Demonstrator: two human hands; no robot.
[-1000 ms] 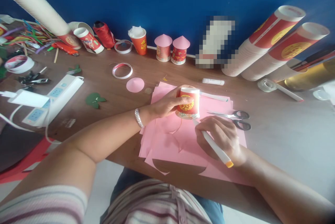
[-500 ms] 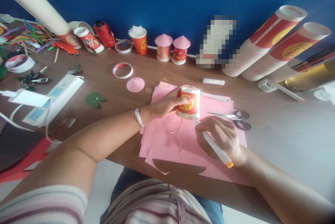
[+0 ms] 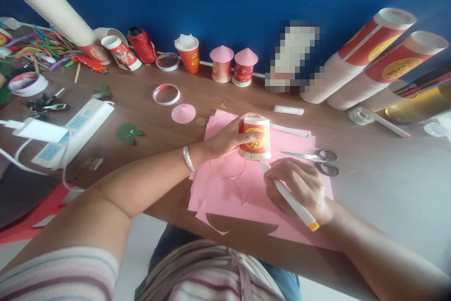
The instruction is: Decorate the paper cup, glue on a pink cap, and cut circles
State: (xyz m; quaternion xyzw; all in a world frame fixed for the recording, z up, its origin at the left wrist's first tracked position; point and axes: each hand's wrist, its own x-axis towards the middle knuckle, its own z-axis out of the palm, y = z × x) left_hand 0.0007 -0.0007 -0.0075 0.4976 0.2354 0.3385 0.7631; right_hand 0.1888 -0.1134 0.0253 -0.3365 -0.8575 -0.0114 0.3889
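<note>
My left hand [image 3: 232, 139] is wrapped round a short red and white paper cup [image 3: 259, 150] with a yellow print, its thumb across the front. My right hand [image 3: 296, 181] is closed on a white utility knife [image 3: 294, 202] with an orange end; the pointed tip lies close to the cup's lower edge, and I cannot tell whether they touch. Under both hands is a stack of pink paper [image 3: 218, 188] with curved cut-outs. Black-handled scissors [image 3: 326, 161] rest partly on the paper, right of the cup.
Two cups with pink cone tops [image 3: 242, 68] stand at the back, beside an orange cup [image 3: 188, 57]. Tall cup stacks [image 3: 373, 52] lean at the right. A pink cone [image 3: 183, 113], white ring [image 3: 166, 94] and power strip [image 3: 73, 134] lie left. A glue stick [image 3: 289, 110] lies beyond the paper.
The knife and my right hand have shifted very slightly right. The cup is still in my left hand, turned a little, its yellow print slightly further right.
</note>
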